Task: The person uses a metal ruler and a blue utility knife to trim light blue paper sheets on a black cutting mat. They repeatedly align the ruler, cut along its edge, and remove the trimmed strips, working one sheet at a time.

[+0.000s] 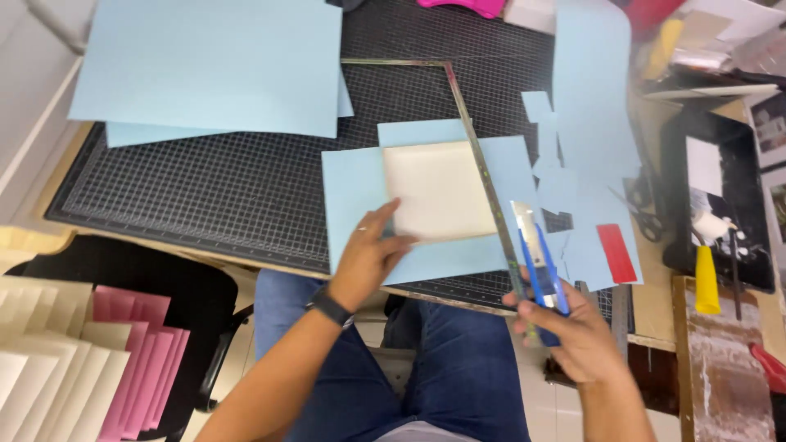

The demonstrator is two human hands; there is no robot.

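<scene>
1. The left hand [368,250] lies flat, fingers spread, pressing on the light blue sheet [356,196] at the near edge of the black cutting mat [205,180].
2. A cream square board [438,190] lies on that sheet, touching a metal ruler [483,176].
3. The right hand [569,327] is closed round a blue scraper [536,254], blade pointing away, beside the ruler's near end.
4. The black tray [757,221] at right holds a yellow-handled tool [706,281] and white scraps.

Cutting mat [205,196] black with white grid. Paper sheets [205,61] pale blue, cream card [438,190] centre. Scraper [540,266] blue-handled, strip [616,253] red, stack [135,360] lower left pink and cream.
</scene>
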